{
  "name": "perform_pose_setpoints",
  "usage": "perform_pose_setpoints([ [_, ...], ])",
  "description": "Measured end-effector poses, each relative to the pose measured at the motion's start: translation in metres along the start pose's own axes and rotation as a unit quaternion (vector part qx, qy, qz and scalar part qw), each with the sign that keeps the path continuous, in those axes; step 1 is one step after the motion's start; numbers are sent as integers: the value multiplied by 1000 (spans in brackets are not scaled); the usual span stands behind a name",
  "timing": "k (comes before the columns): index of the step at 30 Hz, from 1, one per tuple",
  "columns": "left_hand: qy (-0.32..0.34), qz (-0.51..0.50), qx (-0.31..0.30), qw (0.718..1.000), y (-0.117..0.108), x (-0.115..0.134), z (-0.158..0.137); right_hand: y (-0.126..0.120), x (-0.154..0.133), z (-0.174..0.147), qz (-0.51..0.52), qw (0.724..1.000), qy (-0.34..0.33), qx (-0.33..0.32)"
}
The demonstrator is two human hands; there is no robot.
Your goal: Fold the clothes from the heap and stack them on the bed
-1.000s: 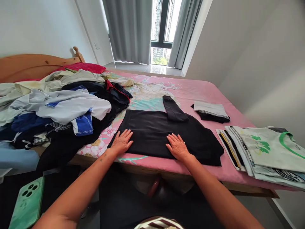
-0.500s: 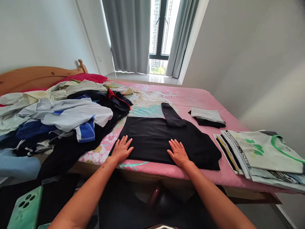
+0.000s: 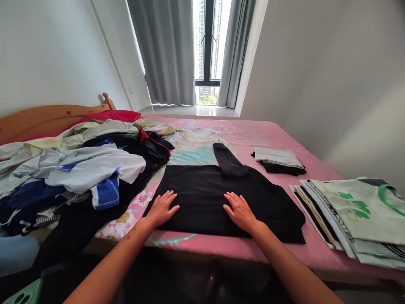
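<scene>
A black long-sleeved top [image 3: 196, 185] lies flat along the bed's near edge, its body spread wide. One sleeve [image 3: 228, 160] is bent over and points toward the window. My left hand [image 3: 161, 209] rests flat on the garment's left end, fingers stretched out and thumb apart. Palm down on its middle lies my right hand [image 3: 239, 210], fingers extended as well. Neither hand grips anything.
On the left, a heap of loose clothes [image 3: 85, 164] covers the bed. At right stand a small folded stack [image 3: 278, 157] and a larger pile of folded shirts [image 3: 357, 215]. A green phone [image 3: 27, 293] shows at bottom left. The pink bed sheet [image 3: 253, 133] runs toward the window.
The camera view has tilted up slightly, so the bed sits lower in the picture. Both hands stay flat on the black top in nearly the same places.
</scene>
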State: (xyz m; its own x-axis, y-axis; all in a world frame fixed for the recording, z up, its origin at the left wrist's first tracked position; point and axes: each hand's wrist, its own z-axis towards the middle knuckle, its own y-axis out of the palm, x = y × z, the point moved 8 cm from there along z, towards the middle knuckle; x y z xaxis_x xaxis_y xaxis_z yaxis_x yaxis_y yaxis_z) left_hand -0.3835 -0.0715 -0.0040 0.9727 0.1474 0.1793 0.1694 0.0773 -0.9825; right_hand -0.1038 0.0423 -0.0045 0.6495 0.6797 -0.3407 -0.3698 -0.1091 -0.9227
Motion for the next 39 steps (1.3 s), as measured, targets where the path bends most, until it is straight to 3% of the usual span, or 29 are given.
perform_pose_setpoints([
  [4,106,-59,-23,992,10,60,38,-1,-43,31,83,991,-108,-17],
  [7,125,-63,-57,989,28,76,69,15,-43,55,104,982,-151,-51],
  [9,91,-49,-70,992,36,58,88,22,-14,70,77,988,-124,-53],
  [14,-6,-1,-71,997,37,-33,124,21,93,99,-31,997,2,-70],
  [18,-69,31,-45,996,33,-79,141,27,138,110,-104,989,82,-69],
  [25,-88,44,-1,995,44,-86,141,35,137,107,-147,986,77,6],
  [30,-96,40,-14,994,38,-92,147,34,139,106,-161,984,69,17],
  [36,-143,71,46,986,11,-114,191,30,137,108,-151,986,68,28],
  [39,-106,88,1,990,18,-118,222,26,135,109,-142,987,64,41],
])
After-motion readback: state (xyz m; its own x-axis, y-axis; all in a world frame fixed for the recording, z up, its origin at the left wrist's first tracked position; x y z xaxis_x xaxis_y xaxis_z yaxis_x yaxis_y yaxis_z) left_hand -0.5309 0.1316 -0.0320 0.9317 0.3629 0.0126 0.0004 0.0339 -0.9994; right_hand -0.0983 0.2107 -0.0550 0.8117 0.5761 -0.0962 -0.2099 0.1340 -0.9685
